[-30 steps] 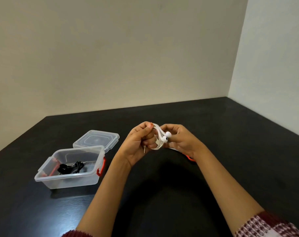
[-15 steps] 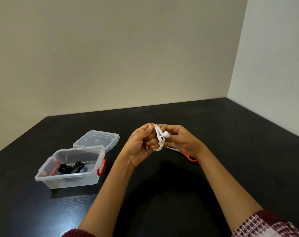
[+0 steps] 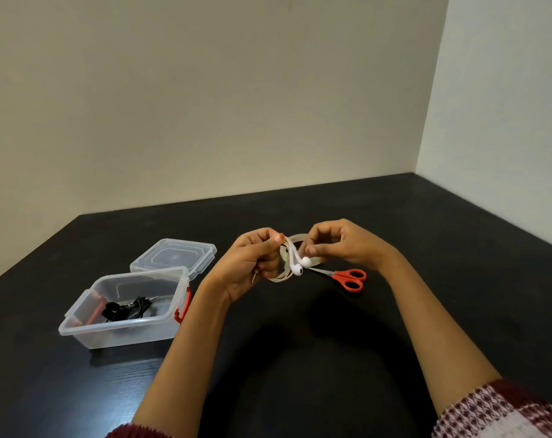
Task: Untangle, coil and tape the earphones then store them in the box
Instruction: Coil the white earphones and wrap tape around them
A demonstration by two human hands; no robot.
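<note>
My left hand (image 3: 252, 263) grips a coiled bundle of white earphones (image 3: 295, 263) above the black table. The two earbuds hang at the coil's right side and the plug pokes out below my fist. My right hand (image 3: 341, 243) is just right of the coil with fingers curled and thumb close to the earbuds; I cannot tell whether it pinches the cable. A clear tape roll (image 3: 295, 240) shows between the hands, partly hidden. The open clear box (image 3: 79, 324) with red latches stands to the left, holding black earphones (image 3: 128, 309).
Red-handled scissors (image 3: 347, 278) lie on the table just below my right hand. The box's clear lid (image 3: 173, 256) rests behind the box. The table (image 3: 300, 358) meets walls at the back and right.
My right hand has drawn away to the right from the coil, uncovering the tape roll and the scissors. The earbuds now hang lower from the coil.
</note>
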